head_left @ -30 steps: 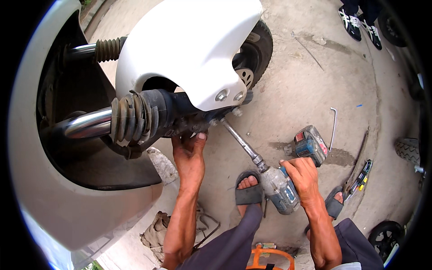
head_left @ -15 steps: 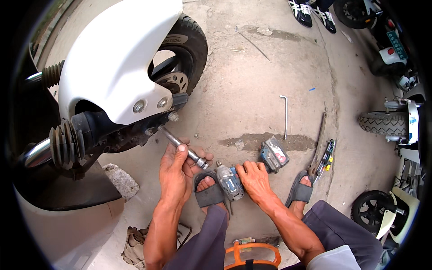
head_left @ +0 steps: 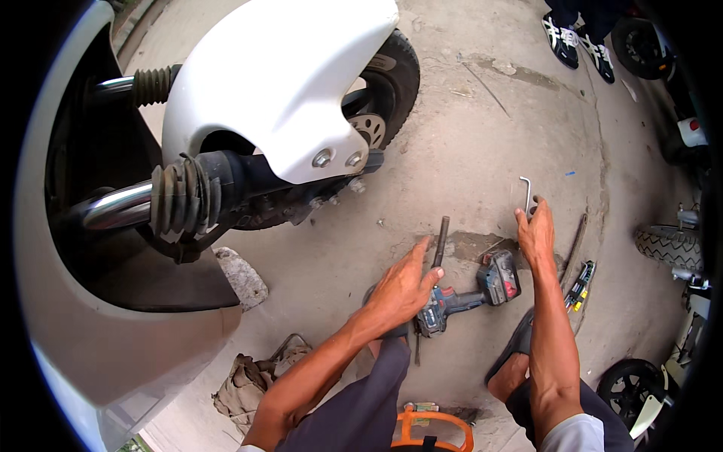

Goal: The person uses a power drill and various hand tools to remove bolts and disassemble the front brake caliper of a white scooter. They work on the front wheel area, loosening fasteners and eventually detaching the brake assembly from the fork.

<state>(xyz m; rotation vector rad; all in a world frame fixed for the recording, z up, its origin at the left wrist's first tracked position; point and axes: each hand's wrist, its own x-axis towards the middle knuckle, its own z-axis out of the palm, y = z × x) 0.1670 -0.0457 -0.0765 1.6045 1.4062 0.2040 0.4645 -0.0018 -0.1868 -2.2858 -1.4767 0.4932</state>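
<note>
My left hand (head_left: 399, 286) holds a metal socket extension (head_left: 443, 237) between thumb and long, loosely curved fingers, just over the blue-and-grey impact wrench (head_left: 459, 300) lying on the ground. To the right, my right hand (head_left: 536, 230) has its fingers closed on a bent silver hex wrench (head_left: 526, 188). Above left is the scooter's white front fender (head_left: 263, 83), with bolts (head_left: 322, 157) on its bracket, a fork with ribbed rubber boot (head_left: 183, 197) and a black tyre (head_left: 395, 87).
A long bar (head_left: 580, 233) and tool set (head_left: 581, 285) lie right of me. A person's shoes (head_left: 565, 41) are at top right. Other two-wheelers' wheels (head_left: 666, 245) line the right edge. A rag (head_left: 248, 384), stone (head_left: 241, 277) and orange-framed object (head_left: 437, 422) are near my legs.
My left hand has left the scooter's underside with the extension, now separated from it. My right hand has let go of the impact wrench and moved up-right onto the hex wrench.
</note>
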